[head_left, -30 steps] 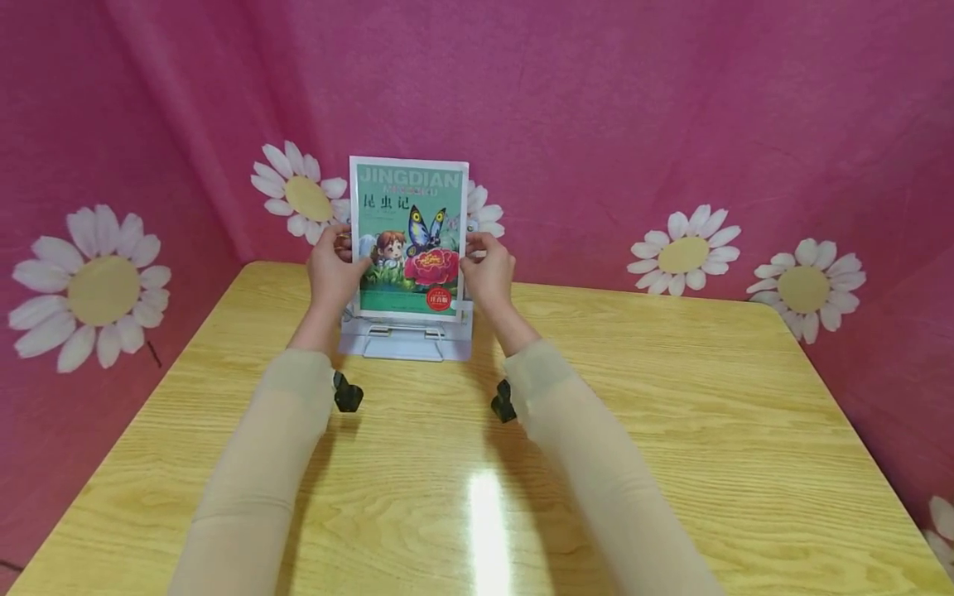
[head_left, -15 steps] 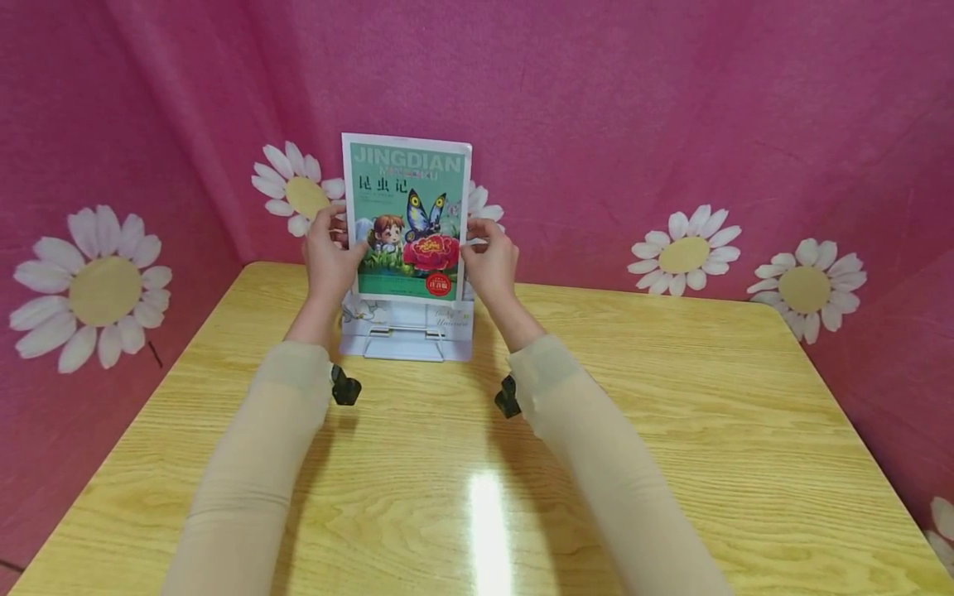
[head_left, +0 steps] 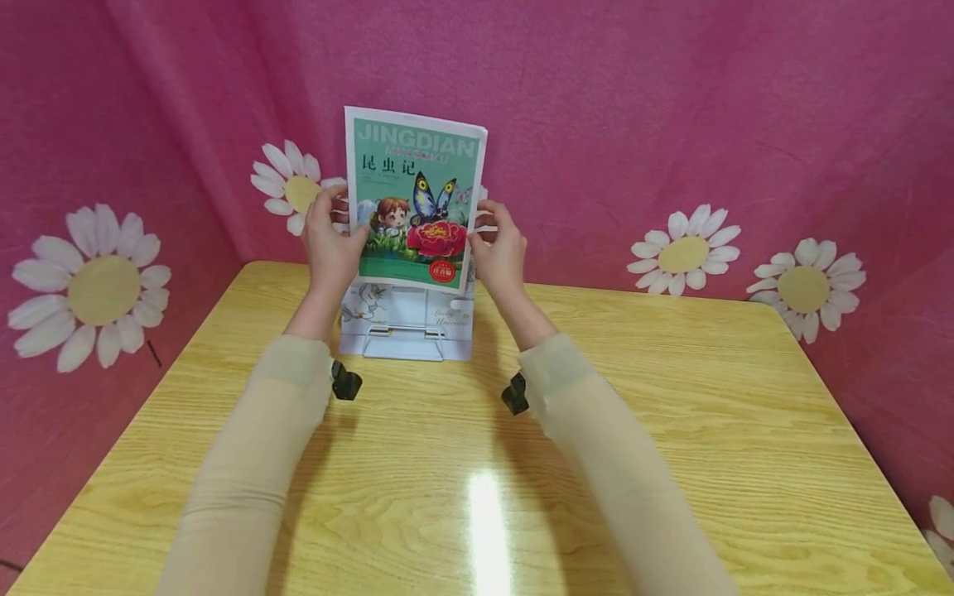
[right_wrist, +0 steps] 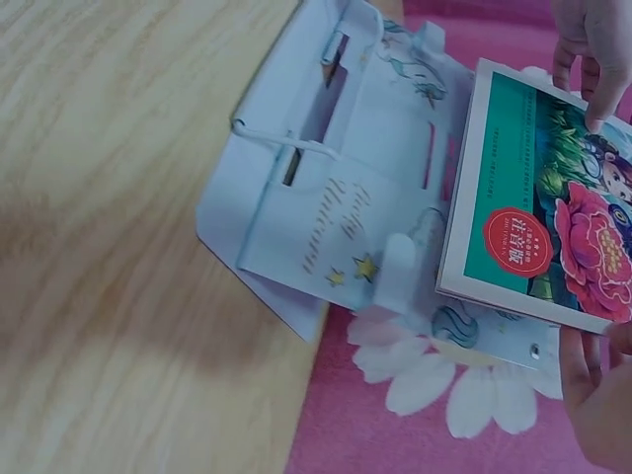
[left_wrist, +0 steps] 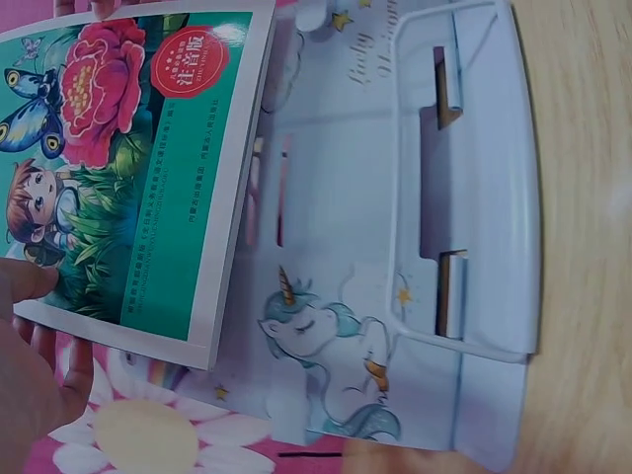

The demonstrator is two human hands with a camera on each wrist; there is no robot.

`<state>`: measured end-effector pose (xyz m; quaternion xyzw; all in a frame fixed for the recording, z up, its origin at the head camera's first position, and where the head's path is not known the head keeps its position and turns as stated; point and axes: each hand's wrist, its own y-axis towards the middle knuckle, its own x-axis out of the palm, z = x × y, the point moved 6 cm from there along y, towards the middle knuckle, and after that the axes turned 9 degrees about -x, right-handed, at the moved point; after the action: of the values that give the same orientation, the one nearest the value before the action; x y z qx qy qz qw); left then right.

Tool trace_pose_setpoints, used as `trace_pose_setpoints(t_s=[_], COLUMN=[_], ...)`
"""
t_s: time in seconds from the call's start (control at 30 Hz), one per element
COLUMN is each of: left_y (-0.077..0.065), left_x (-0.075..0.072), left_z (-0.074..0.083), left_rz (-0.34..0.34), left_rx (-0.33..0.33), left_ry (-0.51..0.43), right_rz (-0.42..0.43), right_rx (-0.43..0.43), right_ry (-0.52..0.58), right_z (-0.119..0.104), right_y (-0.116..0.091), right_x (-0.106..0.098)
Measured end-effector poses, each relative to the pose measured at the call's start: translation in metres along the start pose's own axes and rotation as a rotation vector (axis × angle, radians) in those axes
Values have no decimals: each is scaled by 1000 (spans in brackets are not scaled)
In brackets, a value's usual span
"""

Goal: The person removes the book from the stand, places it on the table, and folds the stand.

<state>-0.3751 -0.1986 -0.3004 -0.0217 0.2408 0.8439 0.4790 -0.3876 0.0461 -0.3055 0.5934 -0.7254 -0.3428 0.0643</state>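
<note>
Pink flowered cloth [head_left: 581, 124], wood-grain table [head_left: 417, 447]

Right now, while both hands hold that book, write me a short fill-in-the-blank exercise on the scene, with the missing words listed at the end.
1. The left hand and the right hand hold a book whose largest capitals read ____.
2. The round badge on the book's front is ____ with white lettering.
3. The stand is printed with the words "Lucky ____".
4. The daisies on the pink cloth have white petals and ____ centres.

Missing words: JINGDIAN; red; Unicorn; yellow.
</note>
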Motion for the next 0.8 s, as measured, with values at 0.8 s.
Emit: trace_pose_setpoints(t_s=[0.8], left_y=[-15], left_x=[-2], left_z=[46], left_rz=[-9], left_rx=[99], left_ry=[-56], right_rz=[-46], right_rx=[-63], right_ry=[-34], right_z=[-33], right_y=[10], right_x=[-52])
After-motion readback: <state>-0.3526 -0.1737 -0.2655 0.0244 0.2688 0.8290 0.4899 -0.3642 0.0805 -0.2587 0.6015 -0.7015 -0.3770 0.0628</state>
